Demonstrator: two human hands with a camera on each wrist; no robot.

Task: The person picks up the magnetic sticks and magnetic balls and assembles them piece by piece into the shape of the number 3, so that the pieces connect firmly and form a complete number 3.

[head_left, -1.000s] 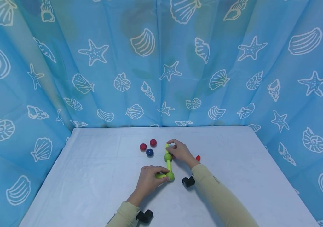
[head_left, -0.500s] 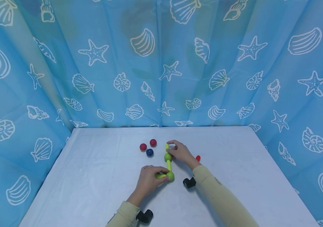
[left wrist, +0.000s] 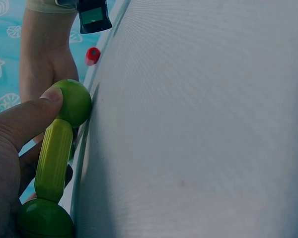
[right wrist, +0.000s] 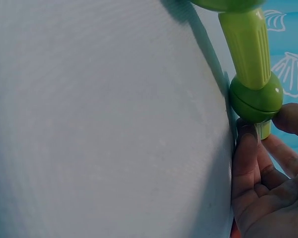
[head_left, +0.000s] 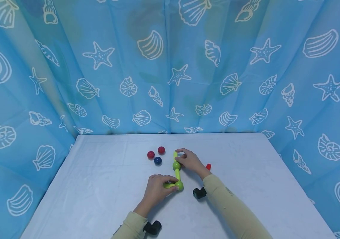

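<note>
A chain of yellow-green magnetic rods (head_left: 177, 174) and green balls (head_left: 176, 165) lies on the table, bent at its near end. My left hand (head_left: 155, 190) pinches the near rod and ball; in the left wrist view the thumb presses a green ball (left wrist: 75, 103), and a ribbed rod (left wrist: 54, 158) runs to a second green ball (left wrist: 44, 219). At the far end, my right hand (head_left: 189, 160) holds the chain by the far ball and the rod beyond it. Seen from the right wrist, the thumb touches that ball (right wrist: 257, 98), and the fingers partly hide the short rod.
Two red balls (head_left: 161, 150) and a dark blue ball (head_left: 157, 161) sit left of the chain's far end. A red piece (head_left: 208, 166) lies beside the right wrist, partly hidden. White cloth covers the table (head_left: 107, 186); a blue shell-patterned curtain (head_left: 158, 83) surrounds it.
My right hand has shifted very slightly toward me along the far rod. The left hand and the loose balls stay where they were.
</note>
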